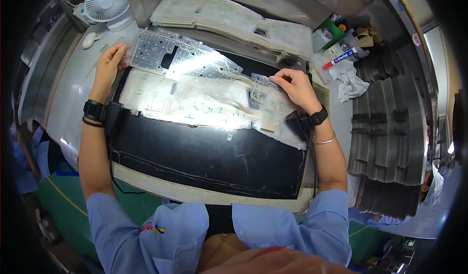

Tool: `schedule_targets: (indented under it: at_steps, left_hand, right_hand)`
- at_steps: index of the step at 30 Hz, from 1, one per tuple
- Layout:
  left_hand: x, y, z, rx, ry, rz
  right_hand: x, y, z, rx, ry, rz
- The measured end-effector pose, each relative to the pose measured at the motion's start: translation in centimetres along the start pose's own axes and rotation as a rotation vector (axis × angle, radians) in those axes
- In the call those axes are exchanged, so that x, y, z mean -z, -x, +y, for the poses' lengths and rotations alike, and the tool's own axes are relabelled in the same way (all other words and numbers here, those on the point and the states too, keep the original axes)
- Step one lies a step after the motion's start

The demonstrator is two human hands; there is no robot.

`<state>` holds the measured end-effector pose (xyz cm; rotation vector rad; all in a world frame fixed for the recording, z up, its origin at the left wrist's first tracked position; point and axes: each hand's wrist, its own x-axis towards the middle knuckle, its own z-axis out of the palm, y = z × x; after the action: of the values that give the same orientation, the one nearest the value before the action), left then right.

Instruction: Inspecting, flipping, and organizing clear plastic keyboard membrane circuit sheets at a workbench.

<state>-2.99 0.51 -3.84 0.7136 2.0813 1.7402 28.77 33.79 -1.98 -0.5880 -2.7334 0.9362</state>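
Both my hands hold up a clear, flexible circuit sheet [151, 52] with printed traces, dark dots and a rectangular cut-out; light glares off its middle. My left hand [111, 65] pinches its left edge between thumb and fingers. At the other end, my right hand [296, 87] pinches the right edge. The sheet is tilted over a stack of similar whitish circuit sheets [195, 105] with green marks. That stack lies on a black board [204, 152]. Black wrist devices [114, 118] are strapped to both wrists.
Another stack of sheets [214, 13] lies behind, by a metal wall. A white fan [108, 3] stands back left. On the right are a green container [334, 32], a red, white and blue tube [340, 58], crumpled tissue [348, 79] and piled grey plates [390, 122].
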Motion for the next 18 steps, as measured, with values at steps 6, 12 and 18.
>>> schedule_targets:
  at_steps: [6, 12, 18]
  left_hand:
    - [-0.5, -0.1, -0.3, -0.022, 0.063, 0.009]
    - [-0.1, 0.6, -0.5, -0.035, 0.053, -0.001]
    - [0.1, 0.1, -0.3, -0.148, 0.159, -0.161]
  right_hand:
    - [1.3, 0.2, 0.6, 0.077, -0.028, 0.335]
    - [2.0, 5.4, -7.7, 0.351, 0.186, 0.154]
    - [-1.0, 9.7, -8.2, 0.223, 0.067, 0.105]
